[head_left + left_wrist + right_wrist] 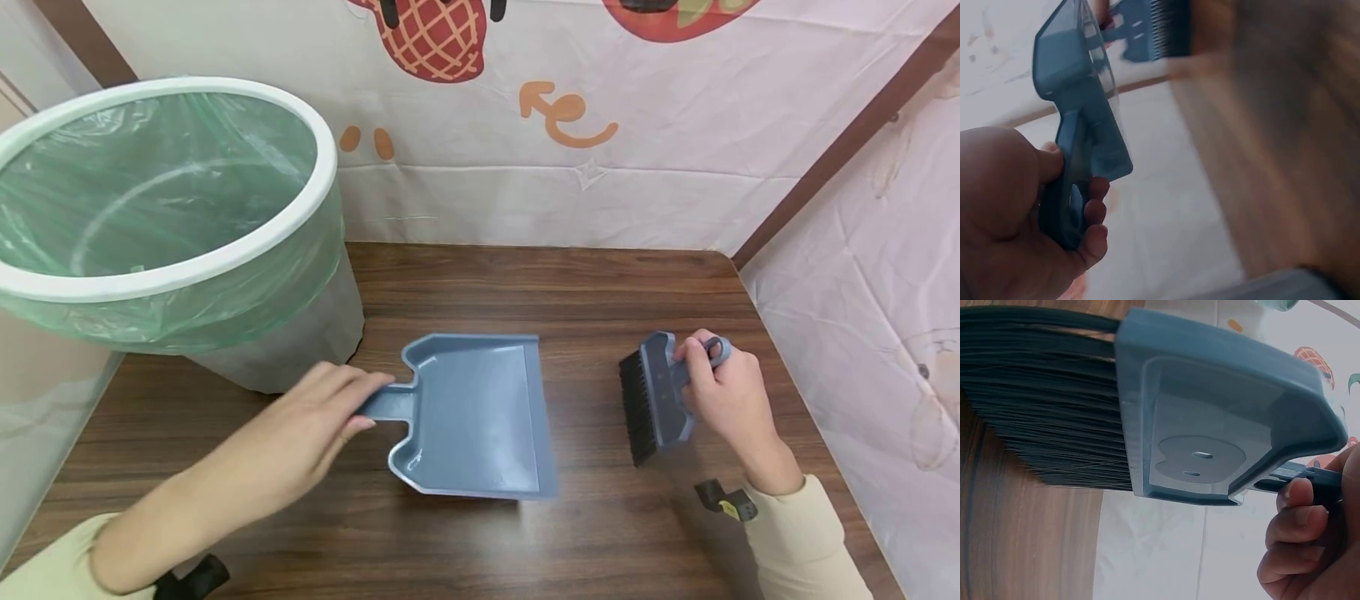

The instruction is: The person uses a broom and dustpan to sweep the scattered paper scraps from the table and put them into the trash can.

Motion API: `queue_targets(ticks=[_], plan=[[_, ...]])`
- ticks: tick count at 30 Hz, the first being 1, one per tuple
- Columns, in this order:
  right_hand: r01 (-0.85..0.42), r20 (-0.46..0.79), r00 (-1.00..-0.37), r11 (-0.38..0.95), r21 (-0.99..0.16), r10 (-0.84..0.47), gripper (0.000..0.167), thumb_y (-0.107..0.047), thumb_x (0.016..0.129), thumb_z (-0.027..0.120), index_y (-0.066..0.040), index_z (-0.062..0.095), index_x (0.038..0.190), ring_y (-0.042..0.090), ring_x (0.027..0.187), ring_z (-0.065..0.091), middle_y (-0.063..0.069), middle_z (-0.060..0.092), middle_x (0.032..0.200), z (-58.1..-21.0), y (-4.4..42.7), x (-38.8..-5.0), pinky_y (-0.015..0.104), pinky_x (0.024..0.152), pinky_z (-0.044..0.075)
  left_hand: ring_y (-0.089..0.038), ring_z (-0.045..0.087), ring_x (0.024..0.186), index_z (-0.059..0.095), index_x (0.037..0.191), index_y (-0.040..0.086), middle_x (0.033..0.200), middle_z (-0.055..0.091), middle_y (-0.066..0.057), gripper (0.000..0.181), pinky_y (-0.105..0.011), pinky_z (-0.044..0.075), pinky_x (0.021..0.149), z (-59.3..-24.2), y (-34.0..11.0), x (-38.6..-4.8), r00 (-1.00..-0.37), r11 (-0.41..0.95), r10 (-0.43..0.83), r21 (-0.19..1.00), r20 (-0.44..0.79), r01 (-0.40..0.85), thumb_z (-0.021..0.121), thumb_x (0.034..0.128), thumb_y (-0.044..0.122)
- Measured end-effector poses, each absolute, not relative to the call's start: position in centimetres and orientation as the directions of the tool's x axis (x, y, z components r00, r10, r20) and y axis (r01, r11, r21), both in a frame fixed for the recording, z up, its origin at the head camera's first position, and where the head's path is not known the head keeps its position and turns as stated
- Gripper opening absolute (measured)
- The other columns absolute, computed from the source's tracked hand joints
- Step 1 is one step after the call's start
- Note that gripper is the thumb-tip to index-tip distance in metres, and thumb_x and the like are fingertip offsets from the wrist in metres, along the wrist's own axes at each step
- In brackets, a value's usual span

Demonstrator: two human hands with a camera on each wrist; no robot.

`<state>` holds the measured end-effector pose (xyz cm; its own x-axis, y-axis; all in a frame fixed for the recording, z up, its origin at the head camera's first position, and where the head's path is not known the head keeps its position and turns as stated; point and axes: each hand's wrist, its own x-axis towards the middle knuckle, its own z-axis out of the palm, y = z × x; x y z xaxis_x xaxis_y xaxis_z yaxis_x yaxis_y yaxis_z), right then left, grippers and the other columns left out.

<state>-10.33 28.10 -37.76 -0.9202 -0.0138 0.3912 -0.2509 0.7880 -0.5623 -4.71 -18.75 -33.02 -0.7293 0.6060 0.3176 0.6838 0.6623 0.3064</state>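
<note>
My left hand (318, 417) grips the short handle of a blue-grey dustpan (476, 417), whose flat lip faces right over the wooden table. In the left wrist view the fingers and thumb wrap round the dustpan's handle (1066, 187). To the right, my right hand (723, 383) holds a small hand brush (660, 400) by its handle, with dark bristles (636, 408) pointing left toward the dustpan. A gap separates brush and pan. Curled fingers (1297, 531) show on the brush handle in the right wrist view. No debris can be made out in the pan.
A grey bin (300, 333) with a white rim (326, 158) and green liner bag (172, 200) stands at the left. The brown wooden table (540, 283) ends at a printed cloth (480, 200) behind and another cloth sheet (862, 275) on the right.
</note>
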Motion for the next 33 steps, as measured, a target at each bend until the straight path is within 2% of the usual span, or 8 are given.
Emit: queue_targets(ticks=[9, 17, 24, 30, 33], plan=[[-0.233, 0.362, -0.932, 0.787, -0.571, -0.014, 0.032, -0.016, 0.105, 0.046, -0.007, 0.065, 0.081, 0.009, 0.047, 0.043, -0.003, 0.046, 0.053, -37.6, 27.9, -10.5, 0.026, 0.045, 0.031, -0.017, 0.054, 0.102, 0.06, 0.132, -0.001, 0.116, 0.062, -0.004, 0.036, -0.036, 0.05, 0.086, -38.6, -17.5, -5.1, -0.765, 0.685, 0.594, 0.342, 0.249, 0.643, 0.065, 0.0975, 0.01], [-0.222, 0.323, -0.946, 0.778, -0.587, -0.027, 0.03, -0.019, 0.107, 0.047, -0.007, 0.065, 0.087, 0.007, 0.045, 0.047, -0.004, 0.048, 0.053, -37.5, 27.8, -10.4, 0.025, 0.045, 0.034, -0.021, 0.055, 0.11, 0.059, 0.133, -0.001, 0.119, 0.062, -0.006, 0.037, -0.039, 0.051, 0.092, -41.9, -16.3, -5.6, -0.795, 0.705, 0.566, 0.37, 0.22, 0.605, 0.067, 0.0981, 0.009], [-0.247, 0.341, -0.938, 0.79, -0.561, -0.051, 0.027, -0.017, 0.106, 0.048, -0.006, 0.066, 0.089, 0.01, 0.05, 0.037, -0.003, 0.041, 0.057, -37.2, 27.9, -10.5, 0.026, 0.049, 0.03, -0.022, 0.055, 0.109, 0.059, 0.134, -0.002, 0.118, 0.062, -0.008, 0.038, -0.039, 0.05, 0.092, -44.2, -15.8, -6.2, -0.802, 0.71, 0.566, 0.382, 0.189, 0.591, 0.066, 0.0989, 0.009], [-0.26, 0.344, -0.936, 0.8, -0.541, -0.072, 0.024, -0.015, 0.106, 0.049, -0.005, 0.066, 0.093, 0.008, 0.052, 0.047, -0.003, 0.047, 0.06, -37.1, 28.0, -10.5, 0.021, 0.052, 0.035, -0.023, 0.055, 0.107, 0.059, 0.134, -0.003, 0.117, 0.063, -0.009, 0.038, -0.039, 0.05, 0.09, -45.5, -15.2, -6.8, -0.799, 0.706, 0.569, 0.383, 0.196, 0.596, 0.066, 0.0991, 0.011], [-0.262, 0.333, -0.939, 0.801, -0.539, -0.083, 0.023, -0.015, 0.106, 0.05, -0.005, 0.067, 0.094, 0.008, 0.053, 0.048, -0.003, 0.049, 0.061, -37.0, 28.0, -10.5, 0.02, 0.054, 0.036, -0.023, 0.055, 0.106, 0.059, 0.134, -0.003, 0.116, 0.063, -0.009, 0.038, -0.039, 0.05, 0.09, -46.0, -14.8, -7.2, -0.8, 0.703, 0.567, 0.39, 0.196, 0.594, 0.066, 0.0991, 0.011]])
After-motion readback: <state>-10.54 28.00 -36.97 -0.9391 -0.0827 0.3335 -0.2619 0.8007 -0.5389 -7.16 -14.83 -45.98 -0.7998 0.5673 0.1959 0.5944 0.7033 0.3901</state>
